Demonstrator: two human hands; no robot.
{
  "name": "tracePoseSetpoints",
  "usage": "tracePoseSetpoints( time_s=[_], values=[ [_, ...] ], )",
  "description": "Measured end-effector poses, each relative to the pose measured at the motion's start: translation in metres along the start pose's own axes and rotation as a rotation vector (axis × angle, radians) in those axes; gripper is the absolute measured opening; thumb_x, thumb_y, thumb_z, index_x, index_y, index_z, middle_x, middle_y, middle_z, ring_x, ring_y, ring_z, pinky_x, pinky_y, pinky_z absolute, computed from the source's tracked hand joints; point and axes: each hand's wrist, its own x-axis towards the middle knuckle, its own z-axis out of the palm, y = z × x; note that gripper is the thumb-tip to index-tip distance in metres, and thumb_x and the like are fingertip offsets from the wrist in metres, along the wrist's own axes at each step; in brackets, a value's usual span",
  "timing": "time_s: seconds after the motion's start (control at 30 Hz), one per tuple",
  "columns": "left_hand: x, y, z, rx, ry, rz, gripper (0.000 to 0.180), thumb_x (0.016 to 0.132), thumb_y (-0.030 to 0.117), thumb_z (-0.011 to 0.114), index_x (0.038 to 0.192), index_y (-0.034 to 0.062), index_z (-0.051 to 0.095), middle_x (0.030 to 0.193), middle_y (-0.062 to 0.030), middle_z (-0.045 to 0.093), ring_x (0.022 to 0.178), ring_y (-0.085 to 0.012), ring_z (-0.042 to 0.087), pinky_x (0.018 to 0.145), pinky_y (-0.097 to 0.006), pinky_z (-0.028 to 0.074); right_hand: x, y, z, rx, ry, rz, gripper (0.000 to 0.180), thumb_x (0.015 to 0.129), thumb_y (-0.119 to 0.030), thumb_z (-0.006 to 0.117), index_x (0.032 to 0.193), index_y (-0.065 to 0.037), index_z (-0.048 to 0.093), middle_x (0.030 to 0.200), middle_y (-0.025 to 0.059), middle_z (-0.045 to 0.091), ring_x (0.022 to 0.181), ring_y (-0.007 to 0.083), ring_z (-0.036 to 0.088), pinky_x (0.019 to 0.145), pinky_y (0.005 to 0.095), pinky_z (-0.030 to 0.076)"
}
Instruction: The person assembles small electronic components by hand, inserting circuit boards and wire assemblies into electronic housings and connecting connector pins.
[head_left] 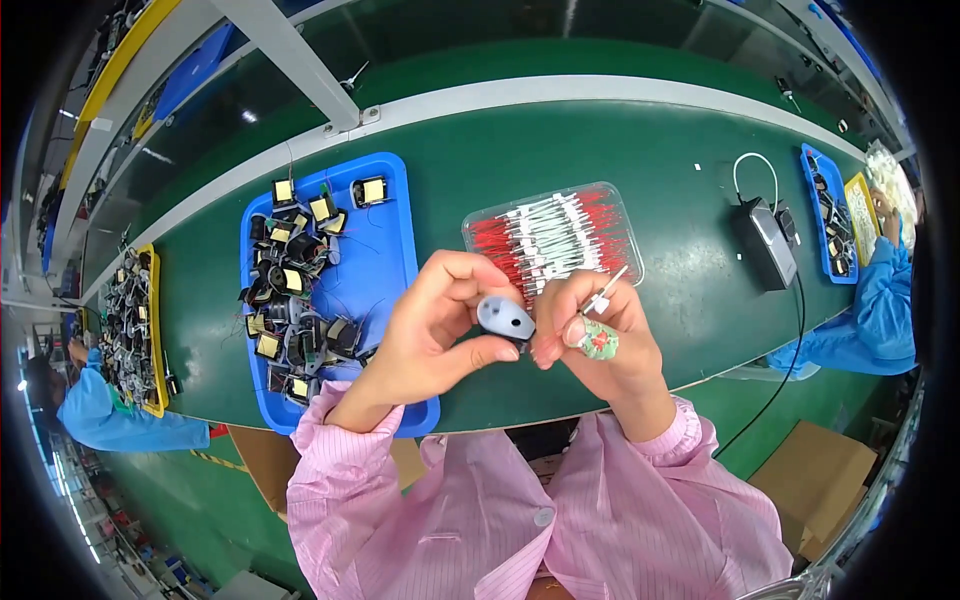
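Observation:
Between the thumb and fingers of my left hand [435,325] is a small grey oval plastic housing [503,318] with a dark round hole in its face. My right hand [605,345] is close against its right side, fingers pinched on a thin white connector lead [603,297] whose end sticks up past the fingers. A green patterned wrap covers one of the right fingertips. Just beyond both hands sits a clear plastic tray [630,225] full of red and white leads with white connectors. What lies under the fingers is hidden.
On the left stands a blue tray [385,240] of small black wired parts with pale yellow squares. A black power box [765,245] with cables is at the right. Co-workers in blue sleeves [865,310] sit at both sides, near a yellow tray [155,330] and another blue tray [830,215].

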Motion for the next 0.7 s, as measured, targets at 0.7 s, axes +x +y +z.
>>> tracePoseSetpoints(
  time_s=[0.7],
  values=[
    [0.002, -0.005, 0.002, 0.132, -0.162, 0.165, 0.037, 0.081, -0.005, 0.067, 0.115, -0.0007, 0.051, 0.129, -0.0195, 0.048, 0.119, -0.0253, 0.050, 0.097, -0.035, 0.043, -0.008, -0.013, 0.019, -0.588, 0.167, -0.379, 0.009, 0.082, 0.006, 0.063, 0.090, 0.004, 0.059, 0.095, 0.0153, 0.062, 0.089, 0.0188, 0.062, 0.077, 0.0319, 0.053]
  ],
)
